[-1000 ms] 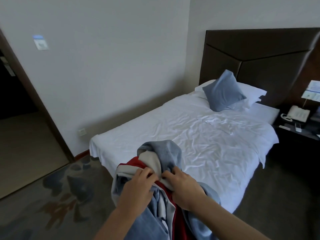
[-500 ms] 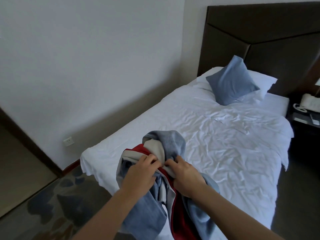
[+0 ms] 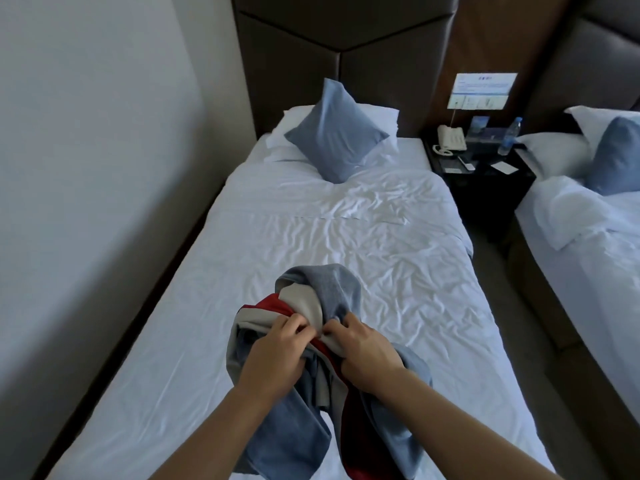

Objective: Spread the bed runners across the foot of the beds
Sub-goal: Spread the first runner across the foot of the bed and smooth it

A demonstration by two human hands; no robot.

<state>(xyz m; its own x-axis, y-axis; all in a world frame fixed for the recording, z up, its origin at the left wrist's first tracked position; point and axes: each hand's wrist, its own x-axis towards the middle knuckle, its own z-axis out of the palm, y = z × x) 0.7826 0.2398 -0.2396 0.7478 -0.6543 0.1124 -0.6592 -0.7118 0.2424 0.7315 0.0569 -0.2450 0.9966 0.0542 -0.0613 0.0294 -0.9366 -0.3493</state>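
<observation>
Here the left hand (image 3: 273, 351) and right hand (image 3: 363, 348) both grasp the bunched bed runner (image 3: 325, 358) above the bed (image 3: 311, 244) foot edge; no long axis or writing is readable.

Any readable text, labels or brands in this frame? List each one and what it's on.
None is legible.
Sign above the nightstand: blue header and printed lines, too blurred to read.
Bottle label: too small.
Phone and card on the nightstand: no readable marks.
Runner in the hands: no text visible.
</observation>
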